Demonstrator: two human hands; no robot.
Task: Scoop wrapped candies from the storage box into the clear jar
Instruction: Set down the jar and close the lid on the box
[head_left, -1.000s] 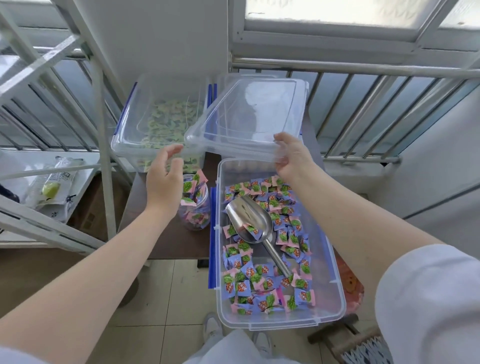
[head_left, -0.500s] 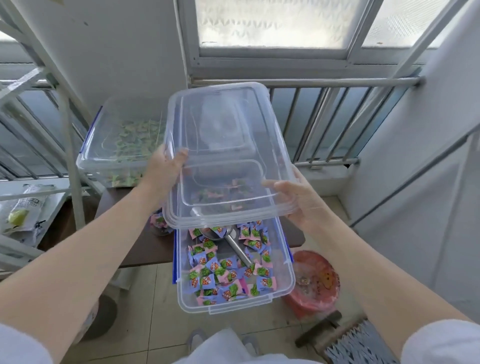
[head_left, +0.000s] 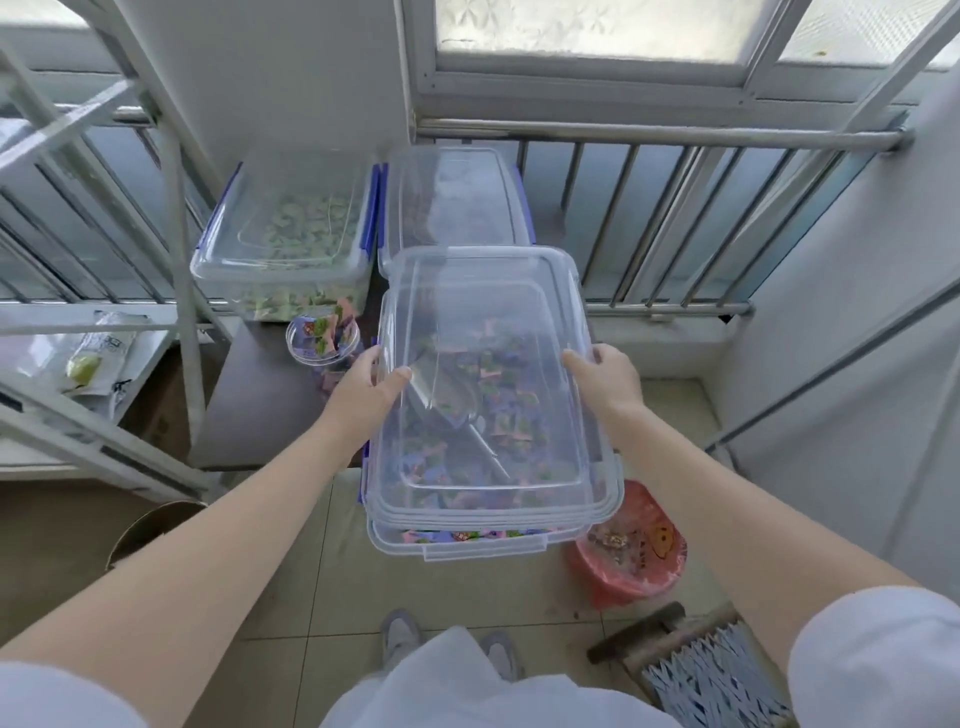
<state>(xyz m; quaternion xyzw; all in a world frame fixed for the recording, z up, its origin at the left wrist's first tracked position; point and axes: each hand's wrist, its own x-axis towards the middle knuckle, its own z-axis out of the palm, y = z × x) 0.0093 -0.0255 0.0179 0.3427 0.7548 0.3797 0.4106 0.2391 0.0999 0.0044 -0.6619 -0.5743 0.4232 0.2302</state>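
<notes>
- Clear lid (head_left: 483, 374): I judge it light, stiff, slick; I hold its long edges over the storage box (head_left: 457, 545).
- Left hand (head_left: 363, 384), right hand (head_left: 605, 379): each clamped on the lid.
- Clear jar (head_left: 322, 338): on tabletop (head_left: 254, 410), just left, holding candies.

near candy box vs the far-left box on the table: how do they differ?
The near box holds pink, blue and green candies plus a metal scoop; the far-left box holds pale green ones. The near box's lid is gripped by the left hand and right hand; the far-left box is untouched. Both are clear plastic with blue latches.
</notes>
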